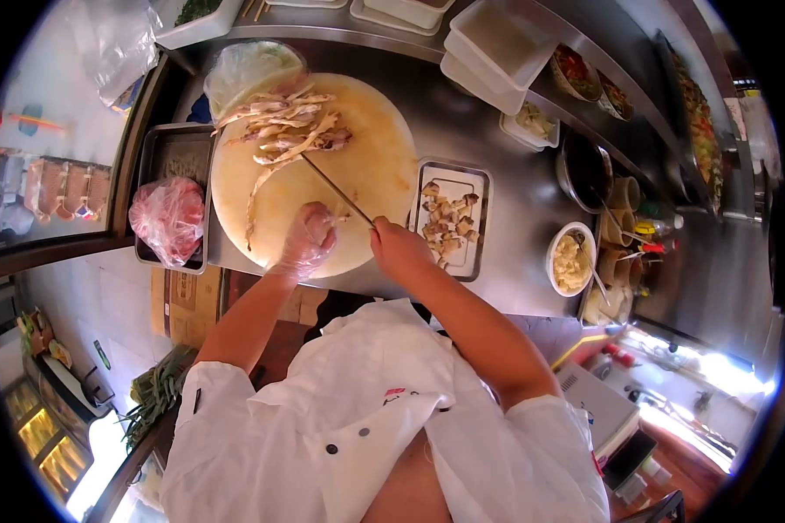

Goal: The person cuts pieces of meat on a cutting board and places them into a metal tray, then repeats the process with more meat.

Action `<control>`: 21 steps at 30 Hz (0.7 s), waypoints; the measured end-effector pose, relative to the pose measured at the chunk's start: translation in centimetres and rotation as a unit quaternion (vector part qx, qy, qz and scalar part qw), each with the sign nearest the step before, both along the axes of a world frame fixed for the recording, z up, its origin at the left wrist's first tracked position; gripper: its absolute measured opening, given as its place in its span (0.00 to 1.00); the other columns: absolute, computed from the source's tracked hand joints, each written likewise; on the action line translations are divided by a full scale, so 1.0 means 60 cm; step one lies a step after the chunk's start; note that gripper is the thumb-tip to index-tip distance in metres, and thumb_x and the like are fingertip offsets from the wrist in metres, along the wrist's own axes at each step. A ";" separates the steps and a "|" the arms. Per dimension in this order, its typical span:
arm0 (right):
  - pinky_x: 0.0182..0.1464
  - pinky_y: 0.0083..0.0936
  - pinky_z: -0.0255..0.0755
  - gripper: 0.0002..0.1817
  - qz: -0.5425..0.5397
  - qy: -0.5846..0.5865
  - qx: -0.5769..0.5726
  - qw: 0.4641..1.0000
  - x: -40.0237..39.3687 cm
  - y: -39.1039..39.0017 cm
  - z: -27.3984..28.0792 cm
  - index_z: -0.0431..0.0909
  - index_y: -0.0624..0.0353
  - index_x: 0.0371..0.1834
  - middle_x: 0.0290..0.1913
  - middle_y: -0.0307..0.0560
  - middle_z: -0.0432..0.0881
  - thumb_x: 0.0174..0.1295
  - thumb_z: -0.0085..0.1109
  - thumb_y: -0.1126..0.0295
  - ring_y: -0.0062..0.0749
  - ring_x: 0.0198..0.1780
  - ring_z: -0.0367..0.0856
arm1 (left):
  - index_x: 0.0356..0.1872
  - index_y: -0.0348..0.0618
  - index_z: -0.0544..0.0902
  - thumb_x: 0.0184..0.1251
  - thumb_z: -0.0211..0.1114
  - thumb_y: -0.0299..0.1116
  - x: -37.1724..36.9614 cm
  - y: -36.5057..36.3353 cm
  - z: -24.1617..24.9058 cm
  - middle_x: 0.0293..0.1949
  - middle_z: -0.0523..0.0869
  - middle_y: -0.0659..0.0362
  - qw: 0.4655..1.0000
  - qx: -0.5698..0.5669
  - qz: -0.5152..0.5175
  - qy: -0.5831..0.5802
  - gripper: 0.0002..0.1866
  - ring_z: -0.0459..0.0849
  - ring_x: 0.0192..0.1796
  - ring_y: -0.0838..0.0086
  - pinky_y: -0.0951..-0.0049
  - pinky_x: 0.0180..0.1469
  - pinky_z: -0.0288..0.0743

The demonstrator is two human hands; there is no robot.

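Observation:
A round, pale cutting board (366, 131) lies on the steel counter with a pile of long, pale raw meat strips (292, 126) at its upper left. My right hand (397, 248) is closed around the handle end of a long thin tool (336, 187), seen edge-on, whose far end reaches the pile. My left hand (310, 237), in a clear plastic glove, is over the board's lower edge with its fingers curled; whether it holds anything is hidden. One thin strip hangs down from the pile to the left of this hand.
Right of the board is a metal tray (475, 261) of browned chunks. A white bowl (553, 261) of yellowish paste with a spoon stands farther right. On the left, a dark tray (148, 157) holds bagged red meat (170, 218). White containers (497, 52) line the back.

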State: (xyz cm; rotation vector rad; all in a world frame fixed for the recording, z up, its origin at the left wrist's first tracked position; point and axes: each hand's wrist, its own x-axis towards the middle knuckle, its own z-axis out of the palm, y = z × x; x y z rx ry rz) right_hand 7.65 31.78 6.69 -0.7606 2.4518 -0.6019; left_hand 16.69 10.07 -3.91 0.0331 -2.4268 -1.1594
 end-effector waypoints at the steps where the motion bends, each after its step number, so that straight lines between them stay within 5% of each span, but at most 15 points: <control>1: 0.46 0.60 0.82 0.13 -0.003 -0.006 0.007 1.000 0.004 0.008 0.016 0.75 0.58 0.51 0.40 0.62 0.89 0.84 0.52 0.58 0.65 0.42 0.89 | 0.51 0.41 0.82 0.55 0.75 0.17 0.006 -0.006 0.003 0.53 0.85 0.48 1.000 -0.017 0.003 0.004 0.21 0.87 0.54 0.50 0.56 0.55 0.85; 11: 0.48 0.57 0.85 0.14 0.025 -0.036 0.061 0.997 0.065 0.026 0.065 0.72 0.60 0.53 0.43 0.60 0.88 0.86 0.50 0.59 0.64 0.44 0.91 | 0.47 0.40 0.82 0.51 0.72 0.15 -0.010 -0.007 0.014 0.45 0.85 0.50 0.991 -0.113 -0.026 0.069 0.20 0.87 0.45 0.49 0.54 0.47 0.85; 21: 0.49 0.59 0.86 0.14 0.029 -0.051 0.070 0.996 0.050 -0.033 0.004 0.72 0.60 0.55 0.47 0.64 0.89 0.85 0.49 0.59 0.67 0.46 0.91 | 0.43 0.39 0.83 0.48 0.71 0.16 -0.014 -0.004 -0.008 0.43 0.84 0.51 0.990 -0.127 -0.022 0.058 0.18 0.85 0.43 0.49 0.53 0.43 0.83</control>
